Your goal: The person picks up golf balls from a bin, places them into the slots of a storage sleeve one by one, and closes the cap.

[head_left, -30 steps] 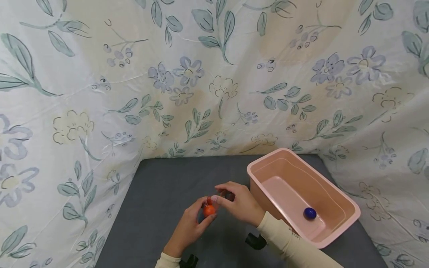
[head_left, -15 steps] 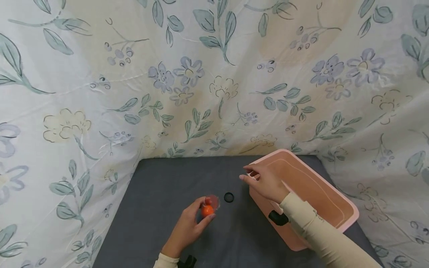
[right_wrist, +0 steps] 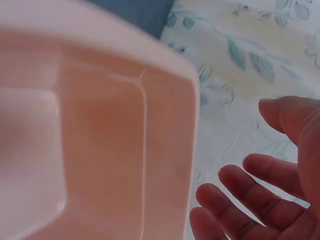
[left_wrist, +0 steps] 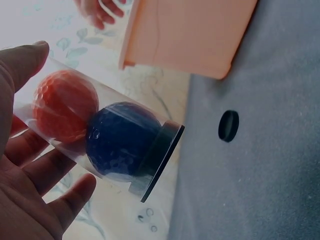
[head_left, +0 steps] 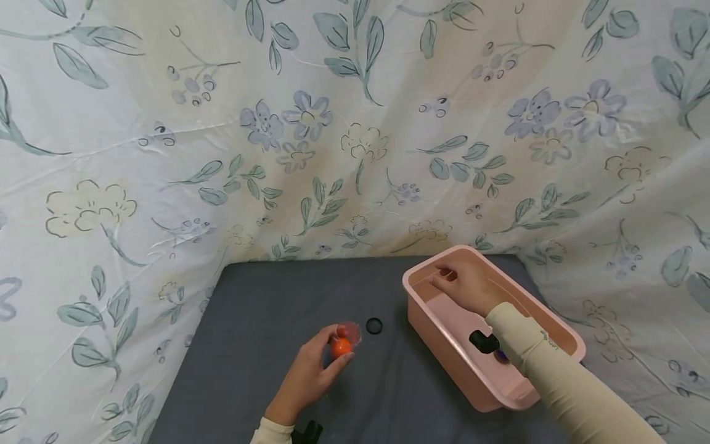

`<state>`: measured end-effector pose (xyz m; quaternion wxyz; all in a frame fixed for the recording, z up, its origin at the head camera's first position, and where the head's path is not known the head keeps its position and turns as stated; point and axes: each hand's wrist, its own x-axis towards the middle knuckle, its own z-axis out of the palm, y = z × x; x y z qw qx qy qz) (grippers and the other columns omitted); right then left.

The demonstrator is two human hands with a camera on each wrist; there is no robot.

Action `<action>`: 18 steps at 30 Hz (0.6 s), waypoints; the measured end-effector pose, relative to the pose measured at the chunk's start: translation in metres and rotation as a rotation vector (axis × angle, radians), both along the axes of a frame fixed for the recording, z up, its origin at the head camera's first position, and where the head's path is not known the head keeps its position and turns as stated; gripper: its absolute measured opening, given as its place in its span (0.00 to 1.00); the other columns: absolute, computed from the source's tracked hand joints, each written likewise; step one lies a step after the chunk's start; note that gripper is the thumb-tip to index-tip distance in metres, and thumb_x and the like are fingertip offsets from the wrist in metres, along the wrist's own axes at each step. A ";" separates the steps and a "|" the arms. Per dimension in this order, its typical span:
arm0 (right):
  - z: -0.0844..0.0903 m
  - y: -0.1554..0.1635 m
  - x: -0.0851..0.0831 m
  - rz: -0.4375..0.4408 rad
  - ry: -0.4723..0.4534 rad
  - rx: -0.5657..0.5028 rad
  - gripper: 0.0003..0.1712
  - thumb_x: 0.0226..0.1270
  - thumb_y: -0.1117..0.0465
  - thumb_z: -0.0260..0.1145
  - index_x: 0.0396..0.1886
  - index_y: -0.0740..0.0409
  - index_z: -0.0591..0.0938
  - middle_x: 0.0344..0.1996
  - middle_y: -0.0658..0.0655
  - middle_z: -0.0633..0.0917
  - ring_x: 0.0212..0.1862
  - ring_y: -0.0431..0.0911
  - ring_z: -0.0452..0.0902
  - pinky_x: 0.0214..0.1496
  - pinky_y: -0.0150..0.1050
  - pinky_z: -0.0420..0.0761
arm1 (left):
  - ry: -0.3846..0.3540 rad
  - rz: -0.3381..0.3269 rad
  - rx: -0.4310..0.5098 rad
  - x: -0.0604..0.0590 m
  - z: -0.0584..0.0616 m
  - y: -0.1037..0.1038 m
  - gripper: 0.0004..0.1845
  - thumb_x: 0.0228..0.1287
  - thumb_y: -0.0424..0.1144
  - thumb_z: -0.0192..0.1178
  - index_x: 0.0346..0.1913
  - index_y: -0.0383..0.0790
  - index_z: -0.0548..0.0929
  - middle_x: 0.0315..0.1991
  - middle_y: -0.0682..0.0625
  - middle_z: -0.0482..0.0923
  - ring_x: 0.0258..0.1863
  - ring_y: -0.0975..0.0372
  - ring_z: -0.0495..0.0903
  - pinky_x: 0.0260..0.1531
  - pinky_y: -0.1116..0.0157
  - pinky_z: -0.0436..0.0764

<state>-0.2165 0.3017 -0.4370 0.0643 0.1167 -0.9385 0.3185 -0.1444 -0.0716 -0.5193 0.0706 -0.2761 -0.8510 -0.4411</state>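
My left hand (head_left: 302,379) grips a clear plastic tube (left_wrist: 104,95) above the table, its thumb on one side and fingers on the other. Inside are an orange golf ball (left_wrist: 65,106) and a dark blue golf ball (left_wrist: 122,140). A black cap (left_wrist: 161,159) closes the tube's lower end. From the head view the orange ball shows through the uncovered upper end, and the blue one is hidden. My right hand (head_left: 468,287) hovers over the far part of a pink bin (head_left: 444,351), fingers loosely bent, holding nothing. A loose black cap (head_left: 374,326) lies on the table between tube and bin.
In the bin is a dark blue ball (head_left: 501,356), mostly covered by the right wrist and its black camera mount (head_left: 484,341). The dark table (head_left: 266,308) backs onto a floral curtain (head_left: 310,203), which hangs around the sides too.
My right hand has left the tube and travelled right, over the bin. The loose cap on the table has come into plain sight. The left hand keeps its grip, nearly still.
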 end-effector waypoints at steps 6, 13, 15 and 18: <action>-0.008 0.020 -0.004 -0.004 -0.070 0.073 0.15 0.73 0.54 0.70 0.47 0.61 0.86 0.40 0.60 0.85 0.40 0.50 0.80 0.44 0.49 0.81 | -0.006 -0.004 -0.004 -0.001 0.001 0.001 0.26 0.69 0.46 0.70 0.66 0.50 0.76 0.57 0.56 0.83 0.52 0.68 0.83 0.52 0.54 0.86; -0.033 0.044 -0.005 -0.047 -0.206 0.183 0.19 0.67 0.52 0.74 0.44 0.64 0.84 0.43 0.65 0.87 0.40 0.52 0.82 0.47 0.55 0.83 | -0.022 0.007 0.001 -0.002 0.002 0.001 0.26 0.70 0.50 0.69 0.66 0.49 0.77 0.58 0.57 0.82 0.53 0.68 0.83 0.53 0.54 0.86; -0.037 0.050 -0.006 -0.055 -0.243 0.216 0.22 0.65 0.51 0.75 0.45 0.67 0.84 0.43 0.67 0.87 0.41 0.54 0.83 0.48 0.57 0.83 | -0.025 0.012 -0.005 -0.003 0.002 0.001 0.26 0.70 0.52 0.68 0.66 0.50 0.76 0.58 0.57 0.82 0.54 0.68 0.83 0.53 0.56 0.86; -0.041 0.057 -0.007 -0.055 -0.282 0.257 0.25 0.62 0.52 0.76 0.46 0.71 0.84 0.44 0.69 0.88 0.43 0.57 0.84 0.50 0.58 0.84 | -0.025 0.018 -0.006 -0.003 0.002 0.000 0.26 0.70 0.52 0.68 0.66 0.50 0.76 0.58 0.58 0.82 0.54 0.68 0.83 0.53 0.57 0.86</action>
